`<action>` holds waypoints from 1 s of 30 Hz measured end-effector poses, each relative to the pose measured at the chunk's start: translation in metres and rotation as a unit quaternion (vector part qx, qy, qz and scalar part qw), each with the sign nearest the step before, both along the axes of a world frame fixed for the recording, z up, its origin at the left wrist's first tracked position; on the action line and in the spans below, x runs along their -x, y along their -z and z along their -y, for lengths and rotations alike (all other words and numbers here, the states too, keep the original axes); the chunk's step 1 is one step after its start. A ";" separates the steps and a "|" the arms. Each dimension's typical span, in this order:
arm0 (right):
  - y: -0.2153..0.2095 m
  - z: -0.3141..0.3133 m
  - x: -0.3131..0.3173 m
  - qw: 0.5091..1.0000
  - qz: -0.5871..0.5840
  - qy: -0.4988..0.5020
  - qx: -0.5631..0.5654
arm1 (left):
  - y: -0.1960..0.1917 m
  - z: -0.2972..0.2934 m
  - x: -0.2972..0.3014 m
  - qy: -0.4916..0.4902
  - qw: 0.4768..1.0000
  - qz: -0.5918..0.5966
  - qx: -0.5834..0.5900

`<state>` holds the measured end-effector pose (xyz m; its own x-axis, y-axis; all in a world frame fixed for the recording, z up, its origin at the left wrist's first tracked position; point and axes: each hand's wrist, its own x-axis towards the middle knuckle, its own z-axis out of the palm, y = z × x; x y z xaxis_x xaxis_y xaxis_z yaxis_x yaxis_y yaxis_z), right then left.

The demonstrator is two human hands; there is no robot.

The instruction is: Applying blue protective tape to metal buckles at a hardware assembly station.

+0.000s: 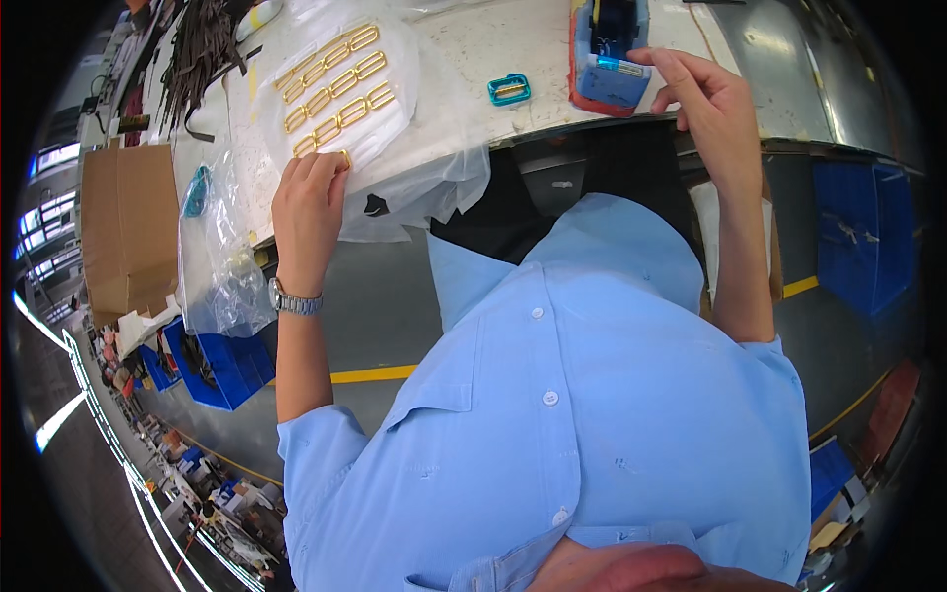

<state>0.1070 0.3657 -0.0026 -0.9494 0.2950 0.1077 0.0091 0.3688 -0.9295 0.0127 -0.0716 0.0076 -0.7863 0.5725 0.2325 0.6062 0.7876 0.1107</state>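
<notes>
My left hand (310, 200) is at the front edge of the worktable, fingers pinched on a gold buckle (345, 158) that shows only in part. Just beyond it, several gold slide buckles (336, 92) lie in rows on clear plastic sheeting. My right hand (712, 107) reaches a blue tape dispenser (610, 87) with a red base. Its thumb and index finger come together at the end of the shiny blue tape (619, 66), the other fingers curled. Between the two hands lies a single gold buckle with teal film around its frame (509, 90).
Dark straps (202, 54) are heaped at the table's far left. Clear plastic bags (222, 266) hang over its left edge, beside a brown cardboard box (128, 232). Blue bins stand on the floor at left (222, 370) and right (865, 237).
</notes>
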 end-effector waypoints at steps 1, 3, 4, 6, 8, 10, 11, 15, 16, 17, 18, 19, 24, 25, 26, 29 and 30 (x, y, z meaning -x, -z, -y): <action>0.004 0.001 0.004 1.000 -0.002 0.010 -0.008 | 0.000 0.001 0.000 0.009 1.000 -0.009 0.011; 0.007 0.002 0.008 0.998 0.028 -0.028 0.039 | 0.000 0.000 0.004 0.015 0.999 -0.017 0.031; 0.005 0.009 0.009 0.999 0.026 -0.024 0.037 | 0.001 0.003 0.007 0.019 0.999 -0.019 0.030; 0.000 0.020 0.010 1.000 0.008 -0.012 0.024 | 0.004 0.007 0.014 0.036 0.999 -0.019 -0.003; -0.003 0.022 0.012 1.000 0.015 -0.008 0.019 | -0.002 0.005 0.015 -0.024 0.998 0.017 -0.052; -0.004 0.026 0.015 0.993 0.004 -0.020 0.120 | -0.010 0.001 0.019 -0.084 0.990 0.051 -0.102; -0.001 0.025 0.017 0.993 0.003 -0.018 0.119 | -0.014 -0.002 0.022 -0.110 0.952 0.142 -0.249; 0.005 0.021 0.023 0.998 -0.038 -0.003 0.042 | -0.026 -0.051 0.016 -0.062 0.793 0.306 -0.523; 0.003 0.019 0.023 0.998 -0.041 -0.007 0.039 | -0.025 -0.067 0.013 -0.009 0.716 0.368 -0.593; 0.004 0.019 0.023 0.998 -0.042 -0.005 0.038 | -0.024 -0.084 0.008 0.011 0.689 0.403 -0.602; 0.004 0.020 0.023 0.997 -0.042 -0.008 0.063 | -0.024 -0.101 0.002 0.032 0.661 0.438 -0.609; 0.004 0.020 0.023 0.995 -0.041 -0.010 0.088 | -0.029 -0.119 -0.005 0.037 0.640 0.462 -0.614; -0.022 0.050 -0.023 0.984 -0.055 -0.007 0.168 | -0.037 -0.158 -0.021 0.050 0.596 0.537 -0.595; -0.021 0.054 -0.035 0.978 -0.013 -0.031 0.206 | -0.039 -0.162 -0.023 0.050 0.597 0.559 -0.574; -0.019 0.058 -0.043 0.968 0.028 -0.055 0.245 | -0.038 -0.167 -0.026 0.049 0.597 0.580 -0.552; 0.006 0.067 -0.055 0.951 0.060 -0.050 0.298 | -0.031 -0.181 -0.034 0.053 0.626 0.583 -0.515; 0.012 0.069 -0.058 0.943 0.053 -0.046 0.326 | -0.028 -0.184 -0.036 0.053 0.635 0.589 -0.497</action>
